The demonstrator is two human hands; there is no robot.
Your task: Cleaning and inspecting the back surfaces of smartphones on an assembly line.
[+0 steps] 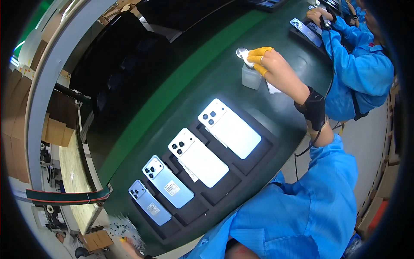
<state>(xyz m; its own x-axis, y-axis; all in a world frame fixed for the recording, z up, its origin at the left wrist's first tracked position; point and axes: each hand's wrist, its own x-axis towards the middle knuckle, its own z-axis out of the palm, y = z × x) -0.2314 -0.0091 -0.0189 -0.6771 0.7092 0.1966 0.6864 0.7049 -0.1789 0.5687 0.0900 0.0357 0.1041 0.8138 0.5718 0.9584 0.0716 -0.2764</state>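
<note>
My right hand (280,71), with yellow finger cots, pinches a white wipe (247,56) over the top of a translucent plastic bottle (251,78). A round clear lid (241,52) stands beside the wipe. At the lower left, my left hand (129,247) is partly in view, a yellow cot on one finger. It holds the edge of a clear sheet with small dark dots (126,230), blurred. Between the hands, a black tray (220,192) holds several phones, backs up: a white phone (235,134), another white phone (202,162), a light blue phone (170,183) and a bluer phone (152,205).
The dark green table (181,103) has a brighter green strip (159,93). Under my right wrist lies a white pad (273,88). At the upper right, a co-worker in a blue smock (358,64) works by another phone tray (304,34). A grey post (41,95) stands left.
</note>
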